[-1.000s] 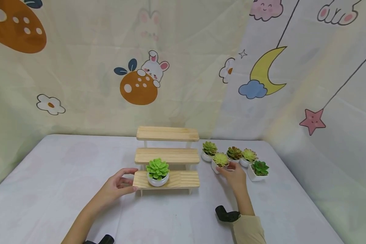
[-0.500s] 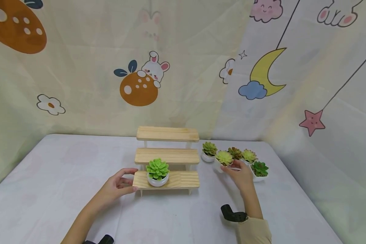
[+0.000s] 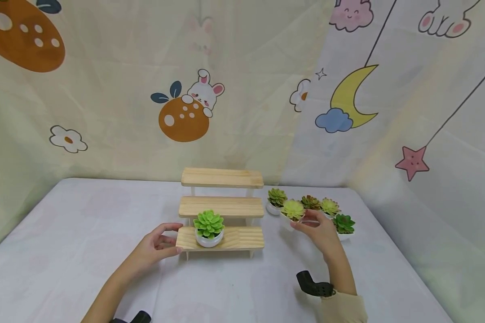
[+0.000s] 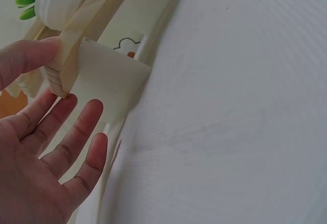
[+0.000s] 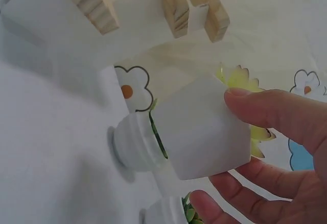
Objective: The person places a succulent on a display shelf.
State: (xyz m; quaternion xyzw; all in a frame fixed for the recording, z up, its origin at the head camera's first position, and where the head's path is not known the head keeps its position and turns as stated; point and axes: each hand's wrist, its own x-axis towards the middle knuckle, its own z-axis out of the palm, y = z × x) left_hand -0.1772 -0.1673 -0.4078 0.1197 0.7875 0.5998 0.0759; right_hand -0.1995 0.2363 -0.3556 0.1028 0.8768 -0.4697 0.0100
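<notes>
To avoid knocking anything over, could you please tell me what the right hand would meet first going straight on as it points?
Leading with its square pot, the right hand would probably meet the round pot beyond; depth is unclear, so it might pass over.

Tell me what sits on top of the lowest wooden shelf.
A green succulent in a round white pot stands on the lowest shelf, left of its middle. The left hand holds the shelf's left end. Wood directly beneath the pot is hidden.

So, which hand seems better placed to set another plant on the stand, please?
Probably the right hand: it holds a yellow-green potted plant, while the left hand grips the wooden stand's lowest shelf.
</notes>
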